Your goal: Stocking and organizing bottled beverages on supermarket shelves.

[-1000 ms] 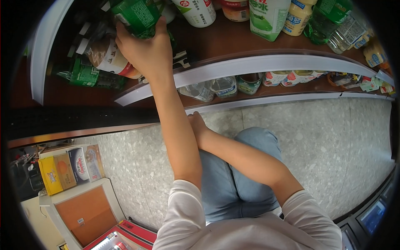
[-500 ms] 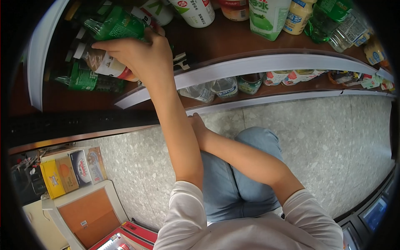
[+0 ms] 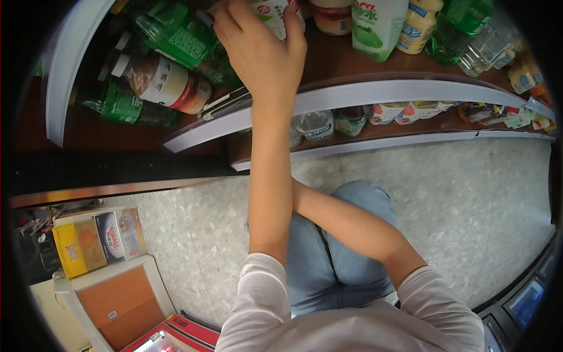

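My left hand reaches over the upper shelf, thumb and fingers spread apart in front of a white bottle. Part of that bottle is covered by the hand, and whether the fingers touch it is unclear. Left of my wrist, a green-labelled clear bottle is beside a white-capped bottle with a pale and red label. Another green-labelled bottle is farther left. My right forearm crosses beneath the left one, which hides the right hand.
A pale shelf rail runs along the front of the upper shelf. Right of my hand stand a green-and-white carton and a yellowish bottle. Cups line the lower shelf. Boxes stand on a cabinet at left.
My left hand has moved right, away from the green-labelled and white-capped bottles, to the white bottle. My right hand has become hidden behind the left forearm.
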Motion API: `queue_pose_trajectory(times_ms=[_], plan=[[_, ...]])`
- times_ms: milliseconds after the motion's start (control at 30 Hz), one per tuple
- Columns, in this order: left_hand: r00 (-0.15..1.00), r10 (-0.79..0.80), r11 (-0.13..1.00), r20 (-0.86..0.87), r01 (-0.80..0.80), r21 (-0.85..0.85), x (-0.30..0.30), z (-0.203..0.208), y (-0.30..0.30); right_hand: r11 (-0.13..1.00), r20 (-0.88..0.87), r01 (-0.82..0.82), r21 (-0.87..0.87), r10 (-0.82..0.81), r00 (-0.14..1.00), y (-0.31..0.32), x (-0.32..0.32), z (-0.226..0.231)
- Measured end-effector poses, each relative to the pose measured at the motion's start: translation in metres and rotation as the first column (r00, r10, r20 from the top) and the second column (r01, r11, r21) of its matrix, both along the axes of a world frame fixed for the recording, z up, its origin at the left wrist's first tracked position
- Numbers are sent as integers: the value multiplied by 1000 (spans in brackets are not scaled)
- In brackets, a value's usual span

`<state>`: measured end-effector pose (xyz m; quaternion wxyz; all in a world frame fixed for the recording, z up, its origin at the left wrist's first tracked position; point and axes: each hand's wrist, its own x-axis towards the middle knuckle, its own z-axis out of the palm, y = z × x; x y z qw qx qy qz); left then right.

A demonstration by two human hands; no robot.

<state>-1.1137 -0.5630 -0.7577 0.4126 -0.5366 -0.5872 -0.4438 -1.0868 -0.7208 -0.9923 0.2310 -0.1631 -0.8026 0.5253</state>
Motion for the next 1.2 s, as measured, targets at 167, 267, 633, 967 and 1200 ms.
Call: queue_pose_trajectory(times_ms=[167,267,633,967,1200], plan=[[868,-26,946,496,181,-268,-4,-23,27,914,-357,170,-367,-308,882,23,-4,-20],[831,-21,925,555,227,-304,-30,-17,5,657,-54,66,-751,-160,986,18,0,39],[987,64,990,147,-45,-130,2,-10,3,997,154,14,-79,-1,988,24,1,21],[966,-247,966,73,240,96,7,-2,9,999,87,16,-45,-12,996,16,1,15],[720,-525,808,454,589,0,30,45,69,998,68,49,40,-51,996,12,-8,22]])
